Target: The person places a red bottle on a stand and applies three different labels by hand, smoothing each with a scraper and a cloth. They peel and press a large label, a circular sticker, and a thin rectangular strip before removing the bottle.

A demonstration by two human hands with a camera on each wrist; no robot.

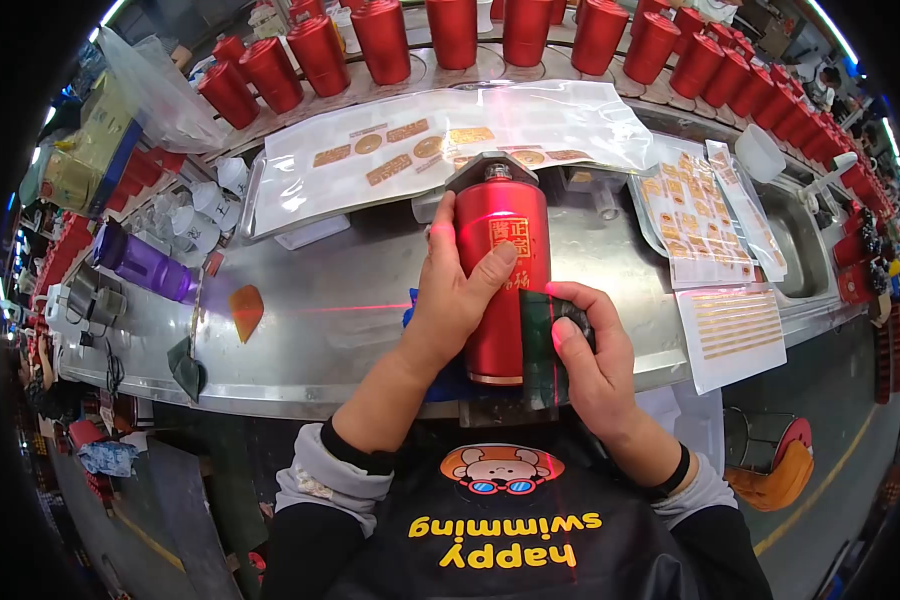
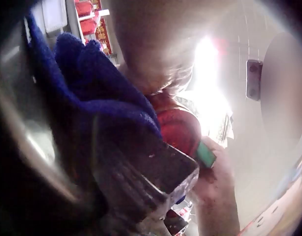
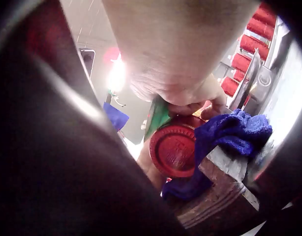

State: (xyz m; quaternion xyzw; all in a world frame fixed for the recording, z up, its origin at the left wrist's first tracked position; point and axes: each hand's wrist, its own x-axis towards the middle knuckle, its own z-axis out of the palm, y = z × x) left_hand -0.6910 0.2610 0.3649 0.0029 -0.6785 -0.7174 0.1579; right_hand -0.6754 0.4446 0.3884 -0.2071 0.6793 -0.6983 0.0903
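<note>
A red metallic bottle (image 1: pixel 507 290) with gold Chinese characters lies tilted on its back, its neck pointing away from the person. The left hand (image 1: pixel 452 295) grips it from the left, thumb across the gold label. In the right hand (image 1: pixel 595 360) a dark green flat scraper (image 1: pixel 540 350) is pinched between thumb and fingers, its flat side against the bottle's right side. The bottle's round base (image 3: pixel 174 151) shows in the right wrist view, beside a blue cloth (image 3: pixel 232 132) draped over a block (image 3: pixel 224 179). Some fingers are hidden behind the bottle and scraper.
Behind the bottle lies a clear sheet of gold stickers (image 1: pixel 300 195); more sticker sheets (image 1: pixel 700 225) rest on a tray at right. Red bottles (image 1: pixel 380 45) line the back. An orange scraper piece (image 1: pixel 246 312) and a purple drinking bottle (image 1: pixel 140 262) stand left. A sink (image 1: pixel 805 245) is at right.
</note>
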